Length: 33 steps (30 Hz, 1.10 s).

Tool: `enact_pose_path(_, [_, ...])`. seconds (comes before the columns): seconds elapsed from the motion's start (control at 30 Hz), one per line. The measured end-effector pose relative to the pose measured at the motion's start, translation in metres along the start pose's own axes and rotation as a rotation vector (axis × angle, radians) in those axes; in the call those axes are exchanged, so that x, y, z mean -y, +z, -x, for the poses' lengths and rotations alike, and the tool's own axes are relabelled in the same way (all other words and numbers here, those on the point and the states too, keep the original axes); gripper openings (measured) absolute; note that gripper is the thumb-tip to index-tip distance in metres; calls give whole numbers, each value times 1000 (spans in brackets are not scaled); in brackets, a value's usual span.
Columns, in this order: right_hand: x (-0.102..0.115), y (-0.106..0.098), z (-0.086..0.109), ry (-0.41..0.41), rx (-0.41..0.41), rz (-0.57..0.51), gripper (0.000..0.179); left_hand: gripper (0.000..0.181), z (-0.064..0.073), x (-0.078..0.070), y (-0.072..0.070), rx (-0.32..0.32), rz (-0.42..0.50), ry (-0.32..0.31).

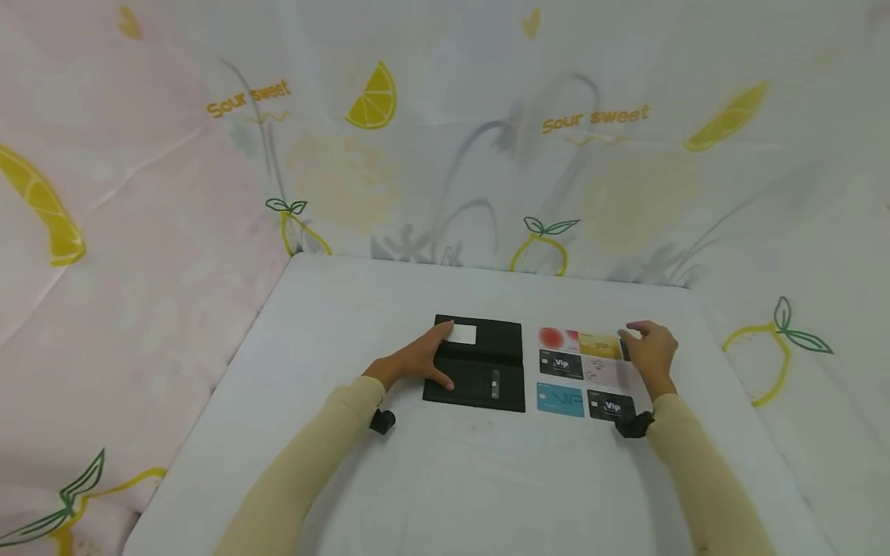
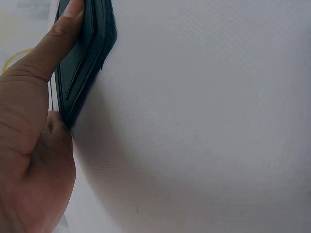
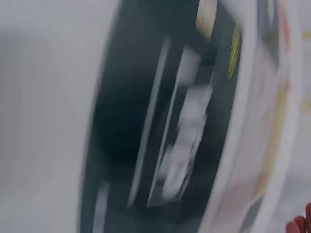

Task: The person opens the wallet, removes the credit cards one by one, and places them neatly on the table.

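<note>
An open black wallet (image 1: 480,347) lies flat on the white table, a white rectangle (image 1: 461,333) showing on its upper half. My left hand (image 1: 417,359) spans its left edge, thumb laid on the lower half and fingers by the upper half. In the left wrist view the thumb (image 2: 56,41) rests along the wallet (image 2: 82,53). My right hand (image 1: 651,351) is over the top right of several cards, near a yellow card (image 1: 599,345) and a mostly covered dark card (image 1: 625,350). Its fingers are bent, with no card clearly held. Only fingertips (image 3: 296,226) show in the blurred right wrist view.
Right of the wallet lie a red-and-white card (image 1: 554,338), a black Vip card (image 1: 560,364), a pink floral card (image 1: 603,371), a blue VIP card (image 1: 560,399) and another black Vip card (image 1: 606,404). A patterned cloth (image 1: 445,154) hangs behind the table (image 1: 445,479).
</note>
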State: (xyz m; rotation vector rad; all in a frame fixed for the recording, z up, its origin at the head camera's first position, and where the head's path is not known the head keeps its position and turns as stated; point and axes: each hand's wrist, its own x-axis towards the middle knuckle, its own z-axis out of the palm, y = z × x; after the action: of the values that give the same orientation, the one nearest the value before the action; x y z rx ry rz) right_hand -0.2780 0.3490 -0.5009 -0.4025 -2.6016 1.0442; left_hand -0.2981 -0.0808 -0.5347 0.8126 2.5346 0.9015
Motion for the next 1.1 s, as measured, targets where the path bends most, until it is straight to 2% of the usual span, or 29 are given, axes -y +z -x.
enact_pose_path(0.1, [23,19,13,-60,118,-53,31,132,1,1,0,0,4,-3])
enact_pose_path(0.23, [51,45,41,-99,345,-175,31,132,2,3,0,7,7,-11])
enact_pose_path(0.37, [72,67,67,-46,570,-357,29,132,1,3,0,9,-6,-16])
enact_pose_path(0.5, [85,81,82,31,766,-495,28,132,2,2,-1,9,-14,-16])
enact_pose_path(0.63, [91,86,89,84,838,-474,27,131,2,1,-2,9,-8,-15])
enact_pose_path(0.87, [91,88,86,154,882,-457,22,130,1,1,-2,11,-4,-12])
enact_pose_path(1.1, [97,89,84,184,907,-441,23,131,1,-1,-2,7,-8,-16])
